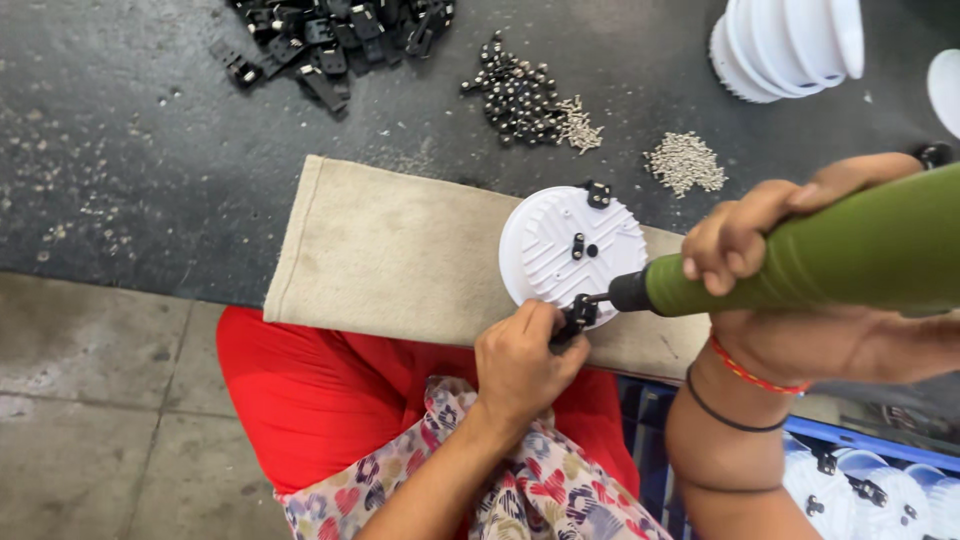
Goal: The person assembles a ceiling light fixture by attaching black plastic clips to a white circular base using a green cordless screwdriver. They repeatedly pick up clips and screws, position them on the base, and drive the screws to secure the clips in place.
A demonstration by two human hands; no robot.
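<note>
A round white ribbed disc (560, 240) lies on a beige cloth pad (400, 250). A black clip (598, 194) sits on its far rim and a small black piece near its middle. My left hand (522, 362) pinches another black clip (575, 318) against the disc's near rim. My right hand (745, 240) is wrapped around a green power screwdriver (830, 260). Its black tip (610, 296) touches the clip that my left hand holds.
On the dark bench behind lie a heap of black clips (335, 35), a pile of dark screws (515, 95) and a pile of silver screws (685, 160). Stacked white discs (785, 45) stand at the top right. A blue crate (870, 480) with finished discs is at the lower right.
</note>
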